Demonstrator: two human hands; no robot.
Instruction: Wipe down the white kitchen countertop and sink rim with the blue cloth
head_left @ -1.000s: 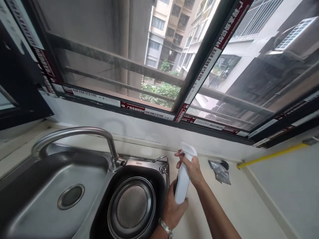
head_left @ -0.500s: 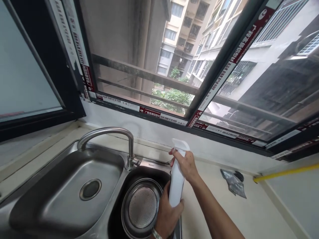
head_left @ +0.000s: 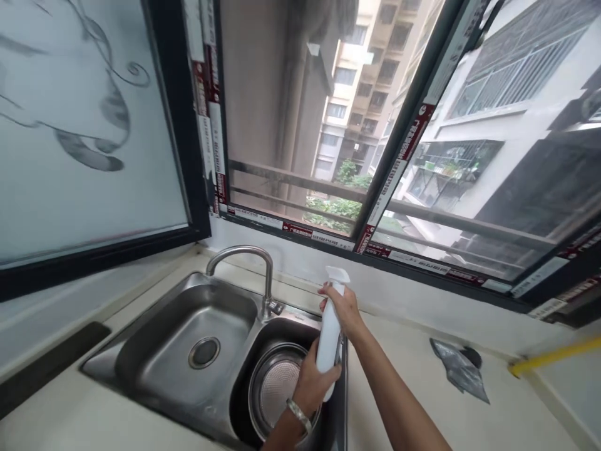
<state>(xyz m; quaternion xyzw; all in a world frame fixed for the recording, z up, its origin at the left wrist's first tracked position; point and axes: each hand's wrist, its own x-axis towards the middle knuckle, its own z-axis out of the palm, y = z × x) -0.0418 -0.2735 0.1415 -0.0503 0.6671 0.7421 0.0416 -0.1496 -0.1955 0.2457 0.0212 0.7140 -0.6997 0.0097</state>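
Note:
A white spray bottle [head_left: 330,335] with a flared white head is held tilted above the right basin, in both hands. My left hand [head_left: 313,379] wraps round its lower body, a silvery bracelet on the wrist. Higher up, my right hand [head_left: 344,307] grips the neck just below the head, fingers curled round it. Beneath the bottle, a round metal pan [head_left: 277,391] with a textured bottom lies in the right sink basin [head_left: 239,401], partly covered by my left hand and forearm.
To the left is another steel basin [head_left: 164,382] with a drain, and a curved faucet [head_left: 268,275] stands behind. A grey plastic packet [head_left: 460,369] lies on the right counter [head_left: 399,357] near a yellow pipe [head_left: 554,356]. An open frosted window sash [head_left: 94,188] juts in at left.
The view has swung left and up, showing more of the frosted sash and the whole left basin. Both hands keep their hold on the spray bottle.

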